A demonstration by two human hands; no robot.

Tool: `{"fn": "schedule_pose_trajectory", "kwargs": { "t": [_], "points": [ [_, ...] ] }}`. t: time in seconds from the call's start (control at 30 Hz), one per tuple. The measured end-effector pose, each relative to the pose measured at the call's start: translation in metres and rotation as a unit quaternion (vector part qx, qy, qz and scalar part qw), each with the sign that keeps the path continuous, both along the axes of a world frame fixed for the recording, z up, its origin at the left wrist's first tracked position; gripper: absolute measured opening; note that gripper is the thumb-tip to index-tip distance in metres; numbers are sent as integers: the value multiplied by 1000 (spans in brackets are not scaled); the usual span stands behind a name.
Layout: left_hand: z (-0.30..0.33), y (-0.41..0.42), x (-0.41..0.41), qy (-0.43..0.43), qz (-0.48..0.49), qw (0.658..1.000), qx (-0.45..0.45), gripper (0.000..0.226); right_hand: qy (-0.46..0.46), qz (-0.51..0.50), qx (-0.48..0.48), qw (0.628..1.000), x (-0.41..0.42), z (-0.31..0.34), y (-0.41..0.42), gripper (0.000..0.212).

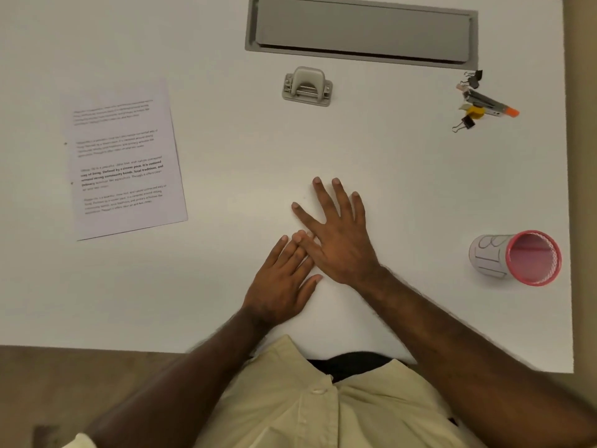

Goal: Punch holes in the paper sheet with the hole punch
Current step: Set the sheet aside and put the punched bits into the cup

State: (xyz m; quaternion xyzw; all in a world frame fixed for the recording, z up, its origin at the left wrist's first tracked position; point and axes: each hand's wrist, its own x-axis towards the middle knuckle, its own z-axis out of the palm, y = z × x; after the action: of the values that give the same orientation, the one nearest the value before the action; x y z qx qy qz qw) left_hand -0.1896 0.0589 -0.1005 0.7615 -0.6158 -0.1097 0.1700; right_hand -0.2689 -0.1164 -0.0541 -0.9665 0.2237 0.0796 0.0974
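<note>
White worktop (403, 176) fills the view, seen from above, with a person in a pale yellow shirt seated at its near edge. Along the far edge sits a long grey recessed cable hatch (361, 29). Towards the left edge lies the paper sheet (126, 160), printed with text, flat and slightly skewed, two small holes visible near its left margin. Both hands lie flat near the middle of the near edge, fingers straight and spread, holding nothing: the right hand (339, 240) overlaps the fingertips of the left hand (282, 282). Near the right edge lies a pink mesh cup (517, 258) on its side. The grey hole punch (307, 87) stands just before the hatch, well apart from the sheet. Binder clips and small stationery (481, 101) cluster at the far right corner.
</note>
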Motion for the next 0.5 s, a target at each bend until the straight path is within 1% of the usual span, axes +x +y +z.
{"fn": "schedule_pose_trajectory", "kwargs": {
  "t": [0.17, 0.33, 0.5],
  "points": [
    [-2, 0, 0, 2, -2, 1000, 7, 62, 5, 6, -35, 999, -3, -13, -1, 70],
    [0, 0, 1, 0, -10, 1000, 18, 64, 13, -51, -53, 997, -9, -15, -3, 77],
    [4, -2, 0, 5, -10, 999, 36, 64, -29, -111, -25, 993, -12, -13, -3, 71]
  ]
}}
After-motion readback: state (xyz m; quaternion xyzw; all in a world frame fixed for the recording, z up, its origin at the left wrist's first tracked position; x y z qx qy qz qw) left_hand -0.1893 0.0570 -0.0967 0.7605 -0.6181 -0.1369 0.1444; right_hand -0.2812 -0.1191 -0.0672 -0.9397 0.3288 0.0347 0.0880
